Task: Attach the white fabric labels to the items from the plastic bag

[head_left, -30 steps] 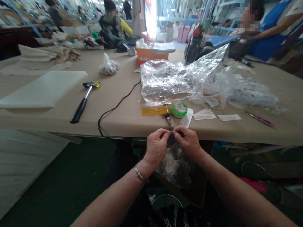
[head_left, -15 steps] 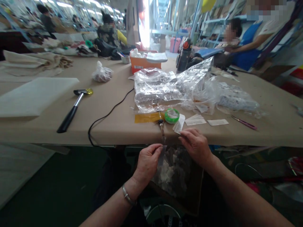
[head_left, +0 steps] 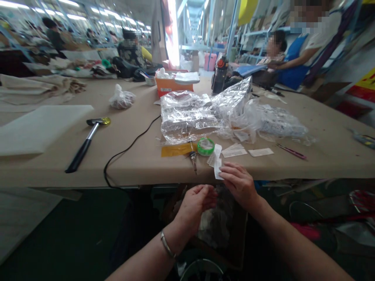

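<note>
My right hand (head_left: 238,183) is closed, its fingertips pinching a white strip of paper (head_left: 217,166) at the table's front edge. The strip stands partly lifted over other small labels. Lower and to the left, my left hand (head_left: 196,205) has thumb and fingers drawn together; what they hold, if anything, I cannot make out. Beneath the hands is a dark bin (head_left: 241,242) with clear plastic scraps (head_left: 216,226) in it. Close by on the table lie a green tape roll (head_left: 206,146), a soldering-iron-like tool (head_left: 193,162) and printed labels (head_left: 234,150).
Crumpled clear plastic bags (head_left: 190,113) cover the table's middle. A hammer (head_left: 88,144) and black cable (head_left: 129,146) lie left, tweezers (head_left: 291,151) right. Behind stand an orange box (head_left: 162,86) and a dark bottle (head_left: 219,76). A person in a blue apron (head_left: 295,62) works at the right.
My right hand has taken up the white paper strip and raised it slightly. The clear plastic piece at my left fingertips is no longer visible, and that hand has shifted right.
</note>
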`<state>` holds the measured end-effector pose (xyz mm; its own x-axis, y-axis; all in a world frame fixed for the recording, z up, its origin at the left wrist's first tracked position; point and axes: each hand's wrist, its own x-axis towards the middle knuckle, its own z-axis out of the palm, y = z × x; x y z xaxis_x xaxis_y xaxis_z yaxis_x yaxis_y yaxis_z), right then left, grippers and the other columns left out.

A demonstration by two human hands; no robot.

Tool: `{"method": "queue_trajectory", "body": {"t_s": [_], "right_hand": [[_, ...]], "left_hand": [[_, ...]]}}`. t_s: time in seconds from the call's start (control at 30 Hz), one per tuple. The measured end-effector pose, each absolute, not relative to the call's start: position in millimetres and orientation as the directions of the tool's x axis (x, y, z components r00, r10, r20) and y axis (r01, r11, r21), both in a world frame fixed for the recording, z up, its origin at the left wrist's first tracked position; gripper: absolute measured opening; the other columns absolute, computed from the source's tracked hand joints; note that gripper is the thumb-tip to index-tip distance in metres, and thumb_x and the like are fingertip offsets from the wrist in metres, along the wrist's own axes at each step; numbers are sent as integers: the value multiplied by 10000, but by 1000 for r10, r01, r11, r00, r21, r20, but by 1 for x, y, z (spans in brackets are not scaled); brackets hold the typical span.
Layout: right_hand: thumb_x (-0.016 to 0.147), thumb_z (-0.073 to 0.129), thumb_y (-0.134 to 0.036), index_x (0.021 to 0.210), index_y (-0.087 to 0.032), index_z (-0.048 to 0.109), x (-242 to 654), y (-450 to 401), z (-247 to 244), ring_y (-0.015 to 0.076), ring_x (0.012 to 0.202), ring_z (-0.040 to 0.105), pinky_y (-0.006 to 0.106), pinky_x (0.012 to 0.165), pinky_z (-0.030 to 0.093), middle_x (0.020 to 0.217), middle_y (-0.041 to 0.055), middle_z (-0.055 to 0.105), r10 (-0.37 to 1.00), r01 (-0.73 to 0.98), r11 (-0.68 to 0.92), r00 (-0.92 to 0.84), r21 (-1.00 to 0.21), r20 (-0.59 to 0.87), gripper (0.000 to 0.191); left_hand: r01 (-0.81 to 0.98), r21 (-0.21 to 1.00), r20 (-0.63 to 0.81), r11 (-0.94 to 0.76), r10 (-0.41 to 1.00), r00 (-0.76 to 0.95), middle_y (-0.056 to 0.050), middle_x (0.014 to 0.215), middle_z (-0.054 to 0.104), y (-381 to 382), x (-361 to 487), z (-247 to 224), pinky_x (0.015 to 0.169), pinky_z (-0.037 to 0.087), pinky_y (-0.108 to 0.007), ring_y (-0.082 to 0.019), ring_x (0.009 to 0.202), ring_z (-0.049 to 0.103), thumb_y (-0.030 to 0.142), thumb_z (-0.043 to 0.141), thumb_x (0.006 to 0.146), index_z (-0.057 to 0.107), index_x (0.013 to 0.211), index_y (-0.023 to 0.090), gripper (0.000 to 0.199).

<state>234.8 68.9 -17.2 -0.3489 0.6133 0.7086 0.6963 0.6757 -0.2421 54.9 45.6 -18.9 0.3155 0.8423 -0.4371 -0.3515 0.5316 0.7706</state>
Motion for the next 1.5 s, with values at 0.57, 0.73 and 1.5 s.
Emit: {"method": "queue_trajectory", "body": {"t_s": [0.57,0.73,1.5], "right_hand": [[871,574,-335,1258,-102,525,265,91,-12,349,1206,414,513,990,360,1296,169,507,866,955,295,-267,-1,423,455],[911,508,-220,1101,-168,631,277,83,-28,262,1166,498,441,993,396,1178,98,612,767,893,427,-276,-140,580,232],[912,480,-104,895,-162,627,228,24,-23,200,1100,530,402,961,444,958,75,648,531,458,838,-565,-296,631,159]], "left_hand": [[-380,651,-581,658,753,309,-89,721,641,52,79,-9,542,517,-273,-163,561,616,156,537,853,561,956,96,121],[-344,668,-589,660,752,297,-79,696,638,52,79,-7,543,517,-272,-155,543,606,145,528,852,560,917,95,88],[-554,443,-439,705,710,551,-43,633,571,53,79,-1,430,380,-148,-79,500,523,89,577,796,589,681,62,119]]}}
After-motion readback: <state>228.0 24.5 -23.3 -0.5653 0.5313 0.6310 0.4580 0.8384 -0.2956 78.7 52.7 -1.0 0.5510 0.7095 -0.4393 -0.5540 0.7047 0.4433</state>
